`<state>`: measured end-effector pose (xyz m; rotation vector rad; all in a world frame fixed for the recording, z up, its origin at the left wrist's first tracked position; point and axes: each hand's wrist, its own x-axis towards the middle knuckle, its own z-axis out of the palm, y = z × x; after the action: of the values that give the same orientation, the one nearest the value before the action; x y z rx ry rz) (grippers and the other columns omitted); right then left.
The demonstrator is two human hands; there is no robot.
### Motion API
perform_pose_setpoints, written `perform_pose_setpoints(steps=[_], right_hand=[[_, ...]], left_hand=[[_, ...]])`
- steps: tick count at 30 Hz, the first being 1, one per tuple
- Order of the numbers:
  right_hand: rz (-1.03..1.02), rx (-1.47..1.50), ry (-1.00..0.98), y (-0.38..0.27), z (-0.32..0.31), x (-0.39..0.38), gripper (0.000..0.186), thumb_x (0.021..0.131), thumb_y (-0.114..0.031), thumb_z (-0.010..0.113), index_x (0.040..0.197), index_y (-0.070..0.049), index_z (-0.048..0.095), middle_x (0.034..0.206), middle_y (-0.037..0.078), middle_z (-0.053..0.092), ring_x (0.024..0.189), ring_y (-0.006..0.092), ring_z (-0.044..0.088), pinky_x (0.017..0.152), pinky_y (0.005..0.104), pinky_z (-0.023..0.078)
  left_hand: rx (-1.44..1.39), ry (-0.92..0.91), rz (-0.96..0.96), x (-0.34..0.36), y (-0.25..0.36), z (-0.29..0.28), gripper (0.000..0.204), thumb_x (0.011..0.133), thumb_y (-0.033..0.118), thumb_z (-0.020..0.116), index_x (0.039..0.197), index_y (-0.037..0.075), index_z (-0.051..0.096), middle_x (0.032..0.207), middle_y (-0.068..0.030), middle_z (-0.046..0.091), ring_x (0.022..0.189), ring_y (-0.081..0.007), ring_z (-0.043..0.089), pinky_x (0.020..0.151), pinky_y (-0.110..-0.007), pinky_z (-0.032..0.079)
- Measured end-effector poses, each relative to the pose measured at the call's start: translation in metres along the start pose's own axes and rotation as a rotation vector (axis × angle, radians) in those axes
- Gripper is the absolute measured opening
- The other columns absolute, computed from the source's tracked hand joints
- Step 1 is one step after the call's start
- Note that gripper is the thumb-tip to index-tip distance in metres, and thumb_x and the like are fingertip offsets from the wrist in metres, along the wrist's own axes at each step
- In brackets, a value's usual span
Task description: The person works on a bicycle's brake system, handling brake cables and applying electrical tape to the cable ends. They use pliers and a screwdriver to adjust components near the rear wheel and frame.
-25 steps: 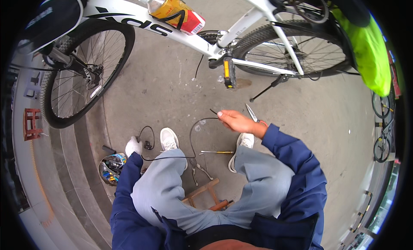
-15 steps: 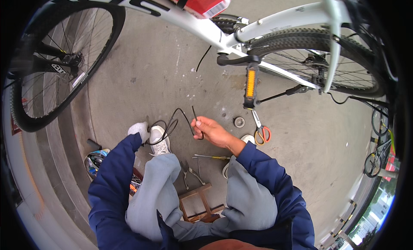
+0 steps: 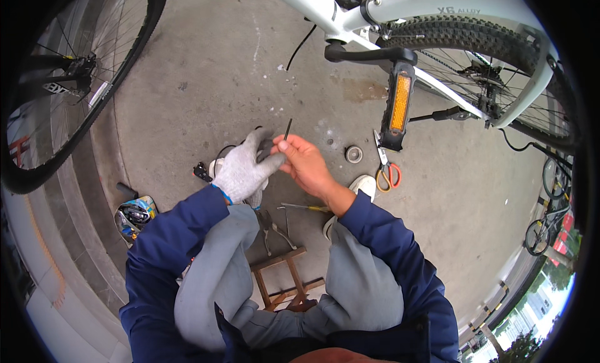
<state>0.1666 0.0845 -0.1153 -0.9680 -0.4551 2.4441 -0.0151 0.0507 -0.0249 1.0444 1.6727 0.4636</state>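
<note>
My right hand point(image 3: 304, 166), bare, pinches a thin black cable point(image 3: 288, 128) between thumb and fingers; its short end sticks up above them. Close against those fingertips is my left hand point(image 3: 247, 169), in a pale grey knitted glove. Its thumb and fingers are stretched out and apart, and its palm side is hidden. A bend of black cable point(image 3: 224, 151) shows behind the glove. A small black part point(image 3: 201, 172) is visible just left of the glove, beside my shoe; whether it joins the cable I cannot tell.
A white bicycle frame point(image 3: 431, 16) with an orange-reflector pedal point(image 3: 400, 103) stands ahead. Scissors point(image 3: 388, 175), a tape roll point(image 3: 354, 154), pliers point(image 3: 269, 228) and a screwdriver point(image 3: 306, 206) lie around my feet. A wooden stool point(image 3: 278, 261) is between my legs; a tool bag point(image 3: 147, 203) sits by the left steps.
My left hand has moved right and up to my right hand, its closed fingers now extended. The cable loops between the hands are now mostly covered by the glove. The view has shifted slightly.
</note>
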Motion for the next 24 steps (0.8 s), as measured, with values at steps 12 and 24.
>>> perform_pose_setpoints(steps=[12, 24], right_hand=[[0.045, -0.245, -0.006, -0.021, -0.008, 0.0, 0.042, 0.108, -0.004, 0.068, 0.147, -0.002, 0.055, 0.136, 0.016, 0.073, 0.123, 0.0253, 0.074, 0.105, 0.0383, 0.061], [-0.006, -0.247, 0.106, -0.026, -0.024, 0.011, 0.036, 0.109, -0.004, 0.065, 0.143, -0.007, 0.053, 0.136, 0.018, 0.073, 0.121, 0.0239, 0.075, 0.102, 0.0358, 0.062]], left_hand=[[0.186, -0.037, 0.009, -0.019, -0.044, 0.039, 0.039, 0.107, 0.036, 0.063, 0.114, -0.002, 0.071, 0.07, -0.0194, 0.072, 0.072, -0.04, 0.076, 0.071, -0.051, 0.058], [0.171, -0.139, -0.037, -0.019, -0.045, 0.04, 0.043, 0.106, 0.038, 0.063, 0.116, -0.002, 0.072, 0.084, -0.0247, 0.075, 0.084, -0.042, 0.077, 0.077, -0.051, 0.058]])
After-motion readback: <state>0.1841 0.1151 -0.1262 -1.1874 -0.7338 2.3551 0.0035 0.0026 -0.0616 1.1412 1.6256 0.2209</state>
